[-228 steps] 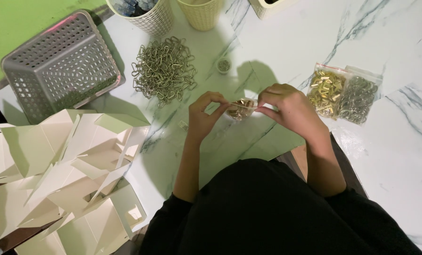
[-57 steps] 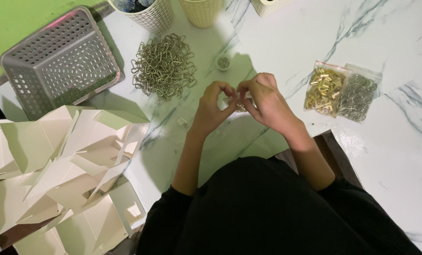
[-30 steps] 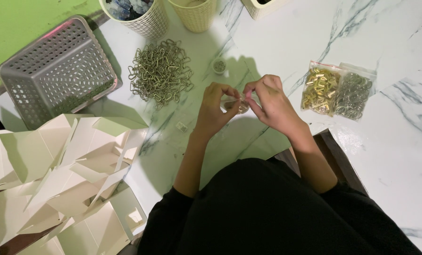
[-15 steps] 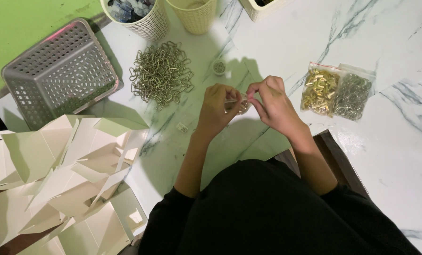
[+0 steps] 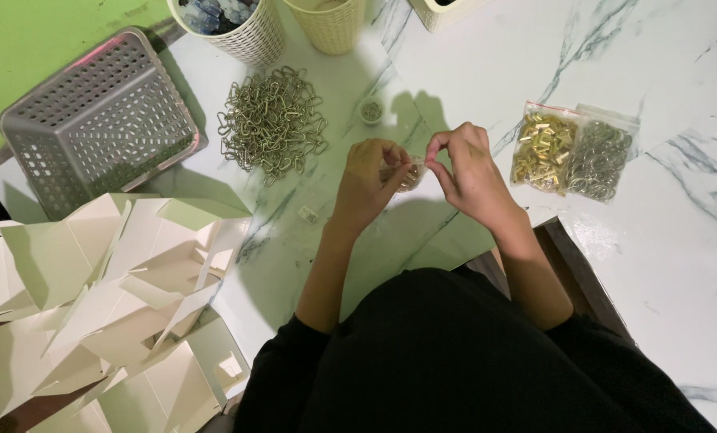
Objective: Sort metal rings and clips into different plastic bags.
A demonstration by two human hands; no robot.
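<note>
Both hands meet over the marble table (image 5: 663, 240). The left hand (image 5: 366, 180) pinches its fingertips shut on a small clear packet (image 5: 410, 175) with something brassy inside; the right hand (image 5: 464, 164) closes thumb and forefinger on the packet's edge at about 3 o'clock of the left. The packet sits between the two grips, lifted just off the tabletop; what it holds is too small to tell.

Risk, as I judge it: if the two pinches pull apart too sharply, the thin packet could tear or pop open and scatter its small pieces across the table, toward the pile of metal clasps (image 5: 272, 120) at 10 o'clock, where they would be hard to sort out again. A loose grip could also let the packet drop.

Counts: one packet in hand; two sealed bags (image 5: 573, 152) at 3 o'clock, one brass-coloured, one silvery; one small round cap (image 5: 371, 110) at 12 o'clock; one grey perforated basket (image 5: 102, 120) at 10 o'clock; two woven cups (image 5: 250, 40) at 11 o'clock, with a third container's corner beyond; folded white card boxes (image 5: 102, 297) at 8 o'clock, too overlapped to count.
</note>
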